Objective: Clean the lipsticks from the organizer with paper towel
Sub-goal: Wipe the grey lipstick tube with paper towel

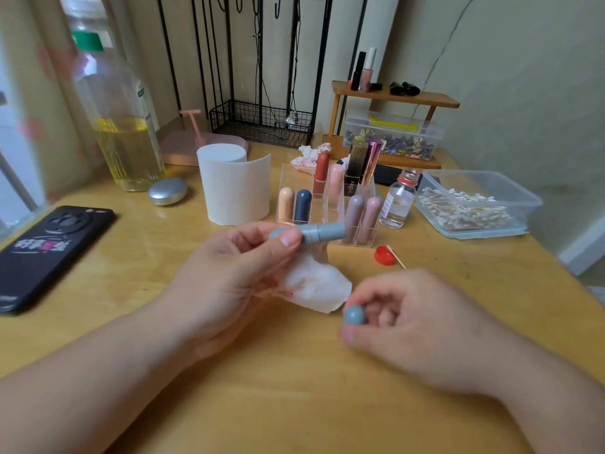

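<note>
My left hand [235, 273] pinches a grey-blue lipstick tube [322, 232] that lies level, its open end pointing right. A crumpled white paper towel [316, 285] with red smears sits tucked under the same hand's fingers. My right hand [412, 326] holds the matching grey-blue cap [354, 315] between thumb and fingers, apart from the tube and lower right of it. Behind the hands stands the clear acrylic organizer [330, 204], which holds several capped lipsticks in peach, navy, red, pink and mauve.
A paper towel roll [234, 188] stands left of the organizer. A phone [49, 253] lies at the left. An oil bottle [121, 126], a small glass bottle [397, 201], a red cap [386, 255] and a tub of cotton swabs [474, 204] surround the work area.
</note>
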{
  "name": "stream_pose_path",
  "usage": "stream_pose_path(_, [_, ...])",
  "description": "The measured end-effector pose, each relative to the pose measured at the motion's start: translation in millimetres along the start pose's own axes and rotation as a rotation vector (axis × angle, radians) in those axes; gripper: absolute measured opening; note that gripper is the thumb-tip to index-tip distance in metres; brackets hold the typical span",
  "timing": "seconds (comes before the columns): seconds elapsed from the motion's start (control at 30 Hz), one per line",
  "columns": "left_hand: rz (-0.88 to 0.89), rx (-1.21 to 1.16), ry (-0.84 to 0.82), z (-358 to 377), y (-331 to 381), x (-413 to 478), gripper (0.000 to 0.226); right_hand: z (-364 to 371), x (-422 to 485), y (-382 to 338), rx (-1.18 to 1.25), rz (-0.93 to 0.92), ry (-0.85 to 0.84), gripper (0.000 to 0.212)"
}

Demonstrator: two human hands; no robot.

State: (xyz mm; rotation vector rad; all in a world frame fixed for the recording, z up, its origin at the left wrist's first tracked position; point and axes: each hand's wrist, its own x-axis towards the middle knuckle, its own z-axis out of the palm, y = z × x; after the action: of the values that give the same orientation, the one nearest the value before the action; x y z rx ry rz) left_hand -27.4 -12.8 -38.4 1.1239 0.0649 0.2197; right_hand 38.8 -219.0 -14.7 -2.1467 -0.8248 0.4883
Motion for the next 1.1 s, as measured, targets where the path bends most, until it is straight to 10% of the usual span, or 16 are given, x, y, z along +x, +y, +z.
stream_pose_path(0.23, [-0.081,0.002,-0.172,-1,-8,-6,0.033,-40,3,16,0.742,-0.225,0.125,0.037])
stream_pose_path(0.63, [-0.053,0.043,-0.137,5,-7,-10,0.027,-24,0,14,0.62,-0.299,0.064,0.028])
stream_pose_path(1.1, [0.3,0.719,-0.053,19,-6,-26,0.026,-9,-4,-4,0.544,-0.202,0.117,0.018])
